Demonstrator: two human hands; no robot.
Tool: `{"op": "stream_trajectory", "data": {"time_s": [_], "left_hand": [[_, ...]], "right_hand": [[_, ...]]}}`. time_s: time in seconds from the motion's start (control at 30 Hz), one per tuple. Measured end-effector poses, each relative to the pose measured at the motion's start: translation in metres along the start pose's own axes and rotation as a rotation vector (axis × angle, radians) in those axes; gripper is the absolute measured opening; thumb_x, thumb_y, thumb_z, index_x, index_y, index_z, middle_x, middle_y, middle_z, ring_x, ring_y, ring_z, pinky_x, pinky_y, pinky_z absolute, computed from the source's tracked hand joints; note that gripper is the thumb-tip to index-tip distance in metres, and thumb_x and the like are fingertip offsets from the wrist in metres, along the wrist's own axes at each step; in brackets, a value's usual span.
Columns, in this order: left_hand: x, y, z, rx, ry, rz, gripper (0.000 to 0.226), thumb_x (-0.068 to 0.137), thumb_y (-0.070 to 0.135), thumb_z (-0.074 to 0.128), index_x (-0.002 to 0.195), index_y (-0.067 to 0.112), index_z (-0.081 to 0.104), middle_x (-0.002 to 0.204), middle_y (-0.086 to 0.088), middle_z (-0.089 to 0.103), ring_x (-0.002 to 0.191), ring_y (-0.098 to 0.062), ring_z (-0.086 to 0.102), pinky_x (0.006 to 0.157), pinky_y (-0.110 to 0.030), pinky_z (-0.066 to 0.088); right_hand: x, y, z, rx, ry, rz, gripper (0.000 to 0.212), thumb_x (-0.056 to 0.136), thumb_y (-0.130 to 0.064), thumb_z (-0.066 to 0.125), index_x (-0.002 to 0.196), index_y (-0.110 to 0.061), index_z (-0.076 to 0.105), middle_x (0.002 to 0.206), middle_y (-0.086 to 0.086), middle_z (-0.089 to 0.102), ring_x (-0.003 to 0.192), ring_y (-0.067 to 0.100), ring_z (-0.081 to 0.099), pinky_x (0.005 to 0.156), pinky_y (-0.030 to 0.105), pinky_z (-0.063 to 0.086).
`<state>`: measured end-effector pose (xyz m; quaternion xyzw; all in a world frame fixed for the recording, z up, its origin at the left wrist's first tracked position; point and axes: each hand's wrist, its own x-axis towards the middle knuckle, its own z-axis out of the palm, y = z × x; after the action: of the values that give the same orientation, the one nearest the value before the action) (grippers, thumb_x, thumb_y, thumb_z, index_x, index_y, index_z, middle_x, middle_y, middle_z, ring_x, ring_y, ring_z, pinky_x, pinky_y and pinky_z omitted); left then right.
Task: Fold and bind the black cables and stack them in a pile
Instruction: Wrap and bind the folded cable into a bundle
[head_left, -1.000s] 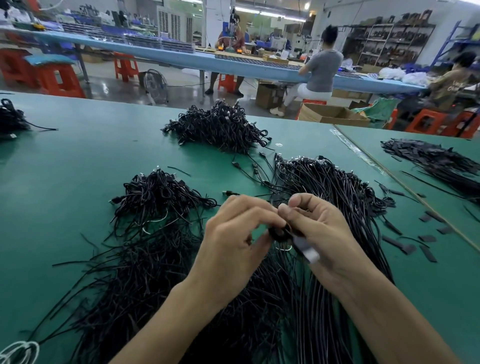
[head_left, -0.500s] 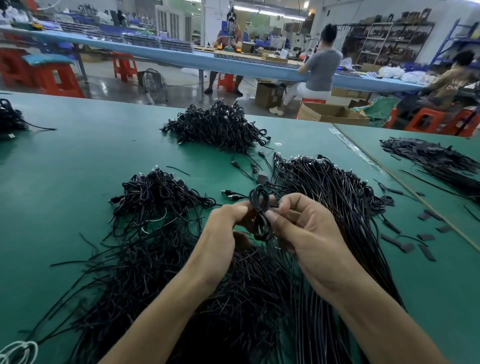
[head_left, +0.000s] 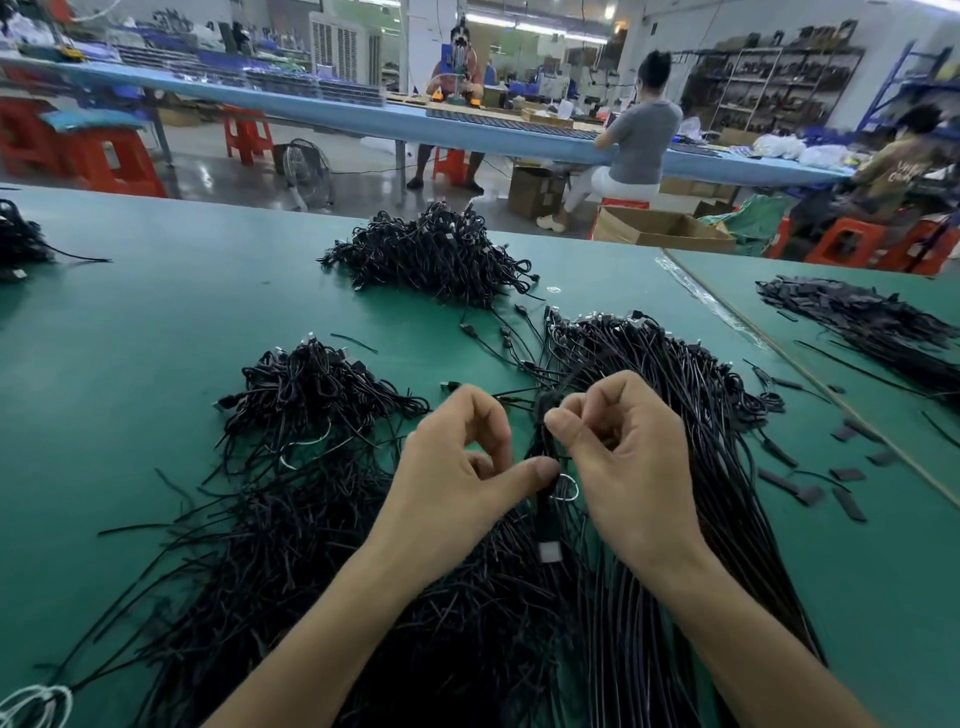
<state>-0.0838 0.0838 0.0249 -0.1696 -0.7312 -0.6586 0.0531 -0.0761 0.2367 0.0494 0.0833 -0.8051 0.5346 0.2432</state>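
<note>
A folded black cable (head_left: 546, 467) hangs upright between my two hands over the green table (head_left: 156, 322). My left hand (head_left: 457, 467) pinches its middle with thumb and curled fingers. My right hand (head_left: 613, 457) pinches its upper part, fingers curled. A thin wire tie loop (head_left: 569, 488) sticks out at the fold, and a pale connector (head_left: 549, 552) dangles below. Loose straight black cables (head_left: 691, 415) lie in a big sheaf on the right. A pile of bound cables (head_left: 311, 389) sits at the left, a larger one (head_left: 436, 254) further back.
A heap of black ties (head_left: 260, 561) spreads under my left arm. Small black strips (head_left: 800, 488) lie scattered at the right, beside a seam (head_left: 810, 374) to the adjoining table with more black strips (head_left: 872, 327). People sit at benches beyond the far edge.
The cable loop held up between my fingers half a second ago now hangs folded and lower. My left thumb has slid onto its middle, and the tie loop shows at the fold.
</note>
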Motion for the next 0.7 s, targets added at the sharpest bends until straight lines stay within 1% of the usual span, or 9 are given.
{"op": "stream_trajectory", "data": {"time_s": [0.1,0.2,0.33,0.4,0.43,0.5,0.53,0.6,0.7], "left_hand": [[-0.002,0.001,0.004,0.123,-0.043,-0.094,0.026,0.081,0.043,0.078,0.075,0.029,0.057,0.061,0.0,0.067,0.043,-0.014,0.055,0.044,-0.025,0.042],[-0.003,0.002,0.004,0.093,-0.031,-0.161,0.021,0.091,0.032,0.071,0.076,0.019,0.064,0.06,-0.006,0.07,0.046,-0.019,0.063,0.042,-0.024,0.044],[-0.001,0.008,0.003,-0.184,-0.025,-0.265,0.013,0.096,0.01,0.063,0.087,0.004,0.07,0.073,-0.01,0.075,0.063,-0.02,0.069,0.057,-0.025,0.056],[0.001,0.011,0.003,-0.366,-0.011,-0.348,0.024,0.102,0.006,0.051,0.089,0.003,0.07,0.077,-0.011,0.075,0.066,-0.018,0.071,0.058,-0.023,0.056],[0.001,0.013,0.004,-0.47,0.011,-0.402,0.029,0.103,0.008,0.046,0.088,0.003,0.07,0.078,-0.013,0.075,0.066,-0.018,0.071,0.057,-0.024,0.056],[0.004,0.015,0.004,-0.629,0.045,-0.501,0.038,0.102,0.025,0.046,0.088,0.002,0.072,0.079,-0.015,0.074,0.064,-0.02,0.07,0.055,-0.026,0.057],[0.005,0.014,0.003,-0.647,0.049,-0.528,0.044,0.099,0.037,0.05,0.086,0.004,0.075,0.078,-0.014,0.074,0.063,-0.019,0.069,0.055,-0.027,0.056],[0.007,0.011,0.001,-0.604,0.038,-0.528,0.048,0.082,0.056,0.062,0.076,0.012,0.081,0.074,-0.008,0.073,0.06,-0.016,0.067,0.054,-0.026,0.056],[0.006,0.006,-0.003,-0.522,0.021,-0.465,0.041,0.058,0.049,0.08,0.079,0.014,0.081,0.079,-0.007,0.073,0.061,-0.012,0.065,0.052,-0.023,0.053]], "right_hand": [[-0.004,-0.004,0.008,0.019,-0.007,-0.078,0.039,0.088,-0.006,0.072,0.071,-0.03,0.047,0.077,-0.016,0.065,0.068,0.006,0.06,0.063,0.021,0.052],[-0.007,-0.006,0.014,0.063,-0.044,-0.075,0.046,0.087,-0.003,0.071,0.069,-0.035,0.045,0.076,-0.018,0.064,0.07,0.006,0.059,0.066,0.025,0.053],[-0.004,-0.004,0.013,0.132,-0.038,-0.024,0.049,0.086,0.001,0.071,0.067,-0.037,0.046,0.074,-0.015,0.065,0.069,0.005,0.061,0.065,0.023,0.054],[-0.002,-0.001,0.013,0.151,-0.027,-0.001,0.046,0.086,0.001,0.072,0.07,-0.033,0.046,0.075,-0.013,0.066,0.072,0.008,0.062,0.069,0.024,0.054],[-0.001,0.001,0.013,0.165,-0.029,0.017,0.043,0.085,0.001,0.072,0.072,-0.031,0.047,0.076,-0.011,0.067,0.073,0.009,0.063,0.071,0.026,0.054],[-0.002,0.004,0.013,0.225,-0.05,0.063,0.039,0.085,0.002,0.072,0.073,-0.026,0.048,0.076,-0.009,0.068,0.074,0.01,0.064,0.074,0.028,0.053],[-0.002,0.005,0.014,0.262,-0.068,0.083,0.038,0.085,0.003,0.072,0.073,-0.024,0.048,0.076,-0.008,0.068,0.074,0.009,0.063,0.073,0.027,0.053],[-0.004,0.008,0.015,0.315,-0.105,0.111,0.036,0.085,0.006,0.07,0.072,-0.02,0.049,0.074,-0.007,0.068,0.073,0.008,0.063,0.071,0.023,0.053],[-0.007,0.011,0.012,0.356,-0.163,0.143,0.033,0.084,0.009,0.069,0.073,-0.014,0.049,0.073,-0.003,0.067,0.066,0.006,0.061,0.063,0.018,0.051]]}}
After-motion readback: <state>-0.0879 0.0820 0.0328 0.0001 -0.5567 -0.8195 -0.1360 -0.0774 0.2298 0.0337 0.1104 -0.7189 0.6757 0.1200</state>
